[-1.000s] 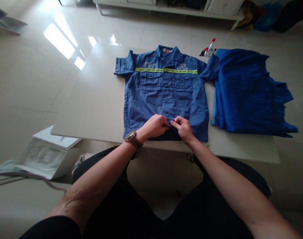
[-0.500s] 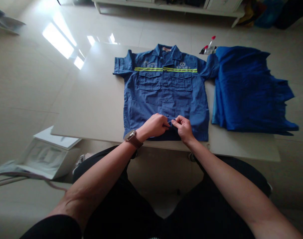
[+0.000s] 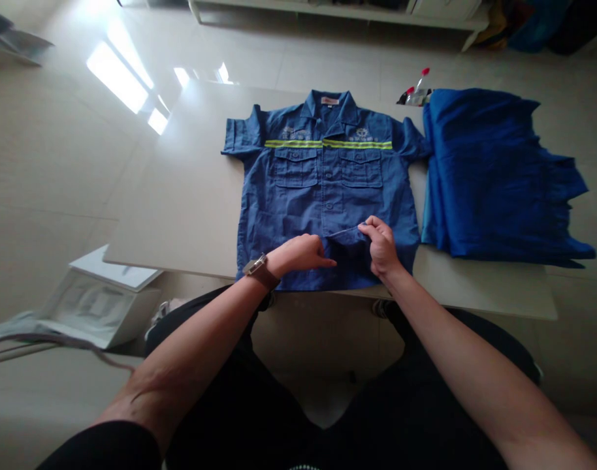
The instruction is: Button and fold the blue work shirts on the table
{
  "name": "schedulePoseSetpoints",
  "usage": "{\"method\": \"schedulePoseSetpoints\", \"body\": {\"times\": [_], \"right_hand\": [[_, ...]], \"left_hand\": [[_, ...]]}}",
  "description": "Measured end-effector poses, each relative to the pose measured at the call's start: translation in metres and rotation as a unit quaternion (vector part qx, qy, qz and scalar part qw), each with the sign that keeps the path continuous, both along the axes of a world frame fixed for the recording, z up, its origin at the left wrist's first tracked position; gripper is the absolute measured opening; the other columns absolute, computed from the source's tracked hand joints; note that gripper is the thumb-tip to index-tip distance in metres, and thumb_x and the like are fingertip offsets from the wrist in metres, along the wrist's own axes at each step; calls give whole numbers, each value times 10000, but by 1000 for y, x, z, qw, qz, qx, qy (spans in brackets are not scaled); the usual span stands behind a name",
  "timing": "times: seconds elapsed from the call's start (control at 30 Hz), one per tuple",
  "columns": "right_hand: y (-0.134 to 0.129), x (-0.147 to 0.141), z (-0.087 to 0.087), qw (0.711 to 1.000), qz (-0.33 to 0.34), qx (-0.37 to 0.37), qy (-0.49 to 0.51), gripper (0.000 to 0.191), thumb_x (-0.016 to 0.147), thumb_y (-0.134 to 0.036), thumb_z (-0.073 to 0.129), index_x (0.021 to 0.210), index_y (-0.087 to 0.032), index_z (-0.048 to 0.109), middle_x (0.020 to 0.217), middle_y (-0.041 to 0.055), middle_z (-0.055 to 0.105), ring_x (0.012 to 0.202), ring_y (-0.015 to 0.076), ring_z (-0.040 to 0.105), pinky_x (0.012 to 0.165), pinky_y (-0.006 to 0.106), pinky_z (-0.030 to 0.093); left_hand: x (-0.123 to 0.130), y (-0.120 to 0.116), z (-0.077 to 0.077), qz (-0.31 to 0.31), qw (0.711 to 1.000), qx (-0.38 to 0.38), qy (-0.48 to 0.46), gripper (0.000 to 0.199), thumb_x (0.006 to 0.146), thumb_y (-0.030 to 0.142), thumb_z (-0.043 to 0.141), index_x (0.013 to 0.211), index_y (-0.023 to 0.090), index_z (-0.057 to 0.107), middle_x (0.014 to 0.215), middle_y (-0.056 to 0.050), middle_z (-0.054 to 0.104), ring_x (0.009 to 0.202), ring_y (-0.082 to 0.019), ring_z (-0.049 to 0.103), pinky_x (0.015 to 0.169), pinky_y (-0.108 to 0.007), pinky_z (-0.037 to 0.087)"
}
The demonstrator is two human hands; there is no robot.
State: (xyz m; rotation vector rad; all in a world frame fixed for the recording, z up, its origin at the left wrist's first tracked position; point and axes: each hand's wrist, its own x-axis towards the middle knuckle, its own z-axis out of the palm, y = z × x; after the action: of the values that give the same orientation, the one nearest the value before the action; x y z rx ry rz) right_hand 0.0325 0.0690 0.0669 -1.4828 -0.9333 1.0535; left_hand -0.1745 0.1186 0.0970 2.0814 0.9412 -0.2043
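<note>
A blue short-sleeved work shirt [image 3: 298,170] lies face up with its collar pointing away from me. It has a yellow reflective stripe across the chest and two flap pockets. My right hand [image 3: 383,248] pinches a lifted fabric edge near the bottom of the front. That edge runs taut to my left hand [image 3: 301,253], whose fingers are curled onto the cloth with the thumb sticking out. Its fingertips are partly hidden. A watch [image 3: 260,269] is on my left wrist. Darker cloth shows below the raised edge, between my hands.
The shirt rests on a white table [image 3: 181,196]. A pile of folded blue garments [image 3: 494,176] lies at the right, touching the shirt's sleeve. Red-capped bottles [image 3: 417,94] stand behind it. A white box [image 3: 97,300] sits low at the left, and a white cabinet [image 3: 338,14] stands at the back.
My right hand has moved right and slightly up with the fabric edge, away from my left hand. The edge is now stretched between them, and the shirt's hem has shifted toward me.
</note>
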Motion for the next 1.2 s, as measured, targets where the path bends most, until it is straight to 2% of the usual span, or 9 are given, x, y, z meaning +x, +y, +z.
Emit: {"method": "schedulePoseSetpoints", "body": {"times": [0.17,0.33,0.47,0.6,0.77,0.87,0.93,1.07,1.2], "right_hand": [[-4,-5,19,994,73,-33,79,380,775,-459,697,712,-254,384,685,-33,408,608,135,360,577,269,363],[-6,-4,22,983,112,-64,134,375,759,-447,720,724,-255,399,686,-43,422,577,122,357,543,263,348],[-1,8,0,997,17,-56,46,367,786,-452,716,726,-261,408,652,-48,413,605,140,395,576,272,384],[0,14,-10,987,-93,11,-134,262,821,-411,708,811,-266,491,775,-17,518,752,176,512,737,313,448],[-13,-1,8,922,63,110,-365,332,866,-490,712,1063,-250,594,1102,93,670,1081,296,581,963,435,417],[-19,-10,10,865,154,110,-464,349,877,-467,723,1124,-237,636,1157,111,713,1159,332,573,1011,466,368],[-21,-13,5,850,174,99,-487,262,919,-375,674,1136,-230,656,1143,109,734,1145,325,591,1011,466,359],[-18,-12,-3,868,192,81,-451,215,909,-173,548,1063,-225,687,1051,100,741,1030,293,638,917,410,420],[-15,-11,0,902,177,91,-384,197,845,-133,512,914,-232,668,922,85,695,920,270,639,843,368,463]], "left_hand": [[7,-3,2,140,984,85,68,460,857,652,683,823,199,755,792,-104,752,711,-238,681,637,-306,447],[12,-6,0,203,966,154,46,295,943,470,623,1027,200,708,1020,-138,776,887,-268,716,728,-317,478],[11,-6,-2,188,964,189,16,248,943,260,581,1162,200,680,1070,-122,772,977,-268,704,814,-336,490],[12,-4,-2,171,971,168,5,183,886,183,599,1005,193,737,959,-104,770,913,-250,690,822,-336,496],[14,-3,-2,164,972,168,-2,168,868,197,616,939,189,768,872,-100,757,858,-243,681,814,-338,501],[13,-3,-3,146,974,176,-13,172,870,204,616,928,186,777,855,-100,756,848,-240,685,822,-335,497],[13,-4,-4,123,976,177,-30,175,879,211,611,924,183,778,849,-96,756,832,-233,683,820,-329,493],[12,-5,-2,90,980,166,-60,213,902,211,588,1001,184,775,864,-80,761,788,-211,671,791,-313,487],[13,-6,2,94,981,158,-57,268,920,187,557,1093,185,762,882,-71,761,796,-201,671,804,-301,491]]}}
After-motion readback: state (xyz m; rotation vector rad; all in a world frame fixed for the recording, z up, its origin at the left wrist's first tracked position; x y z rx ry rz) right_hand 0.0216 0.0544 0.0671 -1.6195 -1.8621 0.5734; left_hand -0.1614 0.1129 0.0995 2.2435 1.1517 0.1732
